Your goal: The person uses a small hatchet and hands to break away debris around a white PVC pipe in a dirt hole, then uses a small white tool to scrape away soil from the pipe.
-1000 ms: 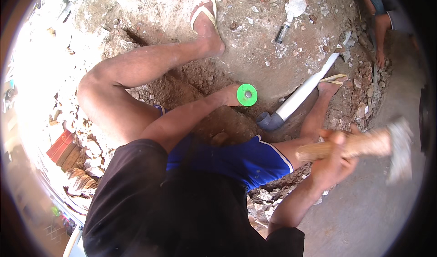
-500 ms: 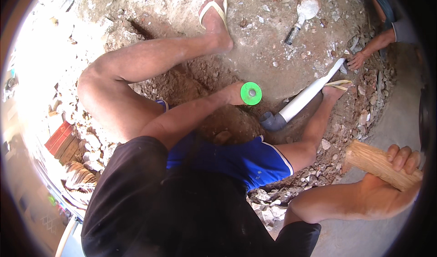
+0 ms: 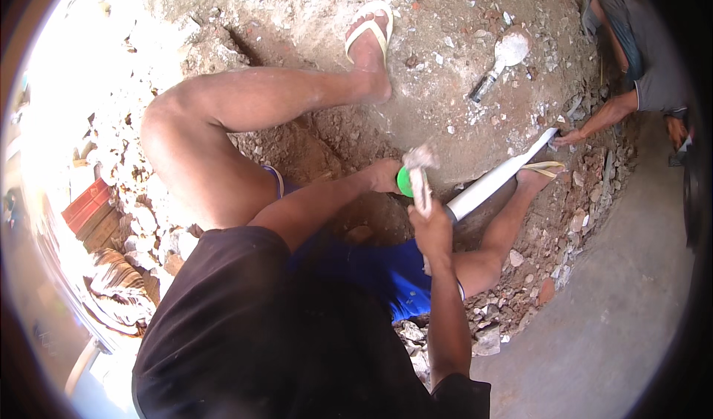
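Observation:
My left hand point(image 3: 383, 175) is closed around a chisel, of which only the round green hand guard point(image 3: 404, 182) shows; its shaft is hidden. Closed on a wooden handle, my right hand point(image 3: 433, 232) holds a hammer point(image 3: 421, 190). The hammer's blurred head lies over the green guard, and I cannot tell whether it touches the chisel's end. Beside my right hand runs a white pipe point(image 3: 490, 185), slanting up to the right in the dug trench. A dark fitting at its lower end is mostly behind my hand.
A co-worker's hand point(image 3: 568, 138) is at the pipe's far end. Beyond the pipe lies a plaster-caked trowel point(image 3: 511, 50) with a dark handle. My sandalled feet straddle the trench. Rubble lines its edges, red bricks point(image 3: 88, 203) lie at the left, and smooth concrete floor point(image 3: 587, 330) spreads at the right.
My right hand has swung the hammer from the raised position at far right down to the chisel. The view has shifted slightly. More of the co-worker shows.

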`<state>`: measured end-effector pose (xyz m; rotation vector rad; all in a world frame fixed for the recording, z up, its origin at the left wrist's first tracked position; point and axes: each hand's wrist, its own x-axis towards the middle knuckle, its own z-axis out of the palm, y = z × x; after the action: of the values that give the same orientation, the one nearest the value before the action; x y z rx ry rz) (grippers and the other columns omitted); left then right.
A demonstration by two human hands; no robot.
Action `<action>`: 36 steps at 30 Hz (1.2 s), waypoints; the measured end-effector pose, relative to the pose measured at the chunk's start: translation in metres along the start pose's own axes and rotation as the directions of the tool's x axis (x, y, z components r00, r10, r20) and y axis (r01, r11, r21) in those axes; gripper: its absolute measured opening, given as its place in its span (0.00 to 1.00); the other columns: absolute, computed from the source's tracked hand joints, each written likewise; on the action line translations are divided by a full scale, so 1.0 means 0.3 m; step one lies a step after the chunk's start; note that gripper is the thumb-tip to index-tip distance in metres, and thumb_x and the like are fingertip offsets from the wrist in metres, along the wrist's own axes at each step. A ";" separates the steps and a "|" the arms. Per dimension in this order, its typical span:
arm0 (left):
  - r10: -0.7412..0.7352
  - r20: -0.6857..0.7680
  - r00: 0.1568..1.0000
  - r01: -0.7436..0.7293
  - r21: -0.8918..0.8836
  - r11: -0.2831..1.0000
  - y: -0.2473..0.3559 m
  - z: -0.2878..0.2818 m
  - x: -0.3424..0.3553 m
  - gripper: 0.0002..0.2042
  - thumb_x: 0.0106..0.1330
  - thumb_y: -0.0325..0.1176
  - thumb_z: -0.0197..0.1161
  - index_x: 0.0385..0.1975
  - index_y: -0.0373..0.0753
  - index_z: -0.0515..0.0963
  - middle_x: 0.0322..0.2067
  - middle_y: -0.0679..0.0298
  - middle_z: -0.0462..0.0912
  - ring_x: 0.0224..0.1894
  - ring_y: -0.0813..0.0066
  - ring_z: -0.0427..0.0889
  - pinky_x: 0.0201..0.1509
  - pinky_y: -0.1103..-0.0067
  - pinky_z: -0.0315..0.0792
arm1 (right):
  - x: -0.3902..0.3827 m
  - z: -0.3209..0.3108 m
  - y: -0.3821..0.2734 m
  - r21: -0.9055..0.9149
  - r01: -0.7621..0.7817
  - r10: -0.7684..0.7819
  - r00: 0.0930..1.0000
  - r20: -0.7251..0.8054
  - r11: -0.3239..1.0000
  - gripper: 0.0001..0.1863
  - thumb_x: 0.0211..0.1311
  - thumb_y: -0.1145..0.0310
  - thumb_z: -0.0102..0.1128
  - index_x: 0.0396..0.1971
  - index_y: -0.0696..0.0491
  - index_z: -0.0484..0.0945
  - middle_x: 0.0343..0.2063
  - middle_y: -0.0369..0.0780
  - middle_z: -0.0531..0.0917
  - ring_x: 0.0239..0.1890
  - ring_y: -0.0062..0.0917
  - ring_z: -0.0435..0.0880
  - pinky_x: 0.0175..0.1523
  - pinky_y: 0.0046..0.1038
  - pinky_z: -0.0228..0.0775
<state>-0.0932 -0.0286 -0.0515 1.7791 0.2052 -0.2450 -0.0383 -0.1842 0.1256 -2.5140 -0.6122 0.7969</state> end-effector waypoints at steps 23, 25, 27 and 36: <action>0.081 -0.111 0.990 -0.075 0.053 0.996 0.038 -0.008 0.004 0.19 0.55 0.46 0.68 0.42 0.42 0.80 0.41 0.51 0.85 0.45 0.50 0.83 0.50 0.64 0.77 | 0.235 0.165 0.100 0.440 0.190 -0.102 0.971 -0.215 0.877 0.16 0.55 0.62 0.66 0.37 0.59 0.80 0.31 0.52 0.84 0.35 0.45 0.85 0.42 0.39 0.74; -0.003 -0.060 0.998 0.014 0.189 0.982 0.027 0.031 0.009 0.16 0.57 0.41 0.65 0.43 0.40 0.79 0.42 0.50 0.84 0.47 0.49 0.82 0.51 0.62 0.76 | 0.265 0.190 0.074 0.443 0.127 -0.051 0.982 -0.179 0.887 0.16 0.55 0.61 0.67 0.37 0.58 0.80 0.31 0.51 0.85 0.36 0.44 0.86 0.43 0.39 0.74; -0.016 -0.045 0.999 0.027 0.250 0.968 0.018 0.084 0.015 0.14 0.58 0.37 0.63 0.43 0.40 0.79 0.42 0.50 0.84 0.48 0.49 0.81 0.51 0.62 0.76 | 0.281 0.179 0.073 0.279 -0.073 0.095 0.993 -0.066 0.957 0.17 0.54 0.61 0.67 0.37 0.58 0.80 0.31 0.51 0.85 0.36 0.44 0.86 0.43 0.39 0.75; 0.003 -0.118 0.993 0.013 0.134 0.991 0.159 0.236 -0.088 0.14 0.57 0.32 0.62 0.43 0.41 0.78 0.45 0.54 0.80 0.50 0.51 0.80 0.51 0.62 0.76 | 0.070 0.167 0.262 0.499 -0.047 0.127 0.984 -0.127 0.865 0.15 0.55 0.70 0.70 0.39 0.60 0.78 0.35 0.45 0.82 0.37 0.30 0.81 0.46 0.32 0.73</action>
<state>-0.1094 -0.1084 -0.0145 1.9292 0.2831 -0.1599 -0.0318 -0.2236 0.0388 -2.1086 -0.2011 0.6748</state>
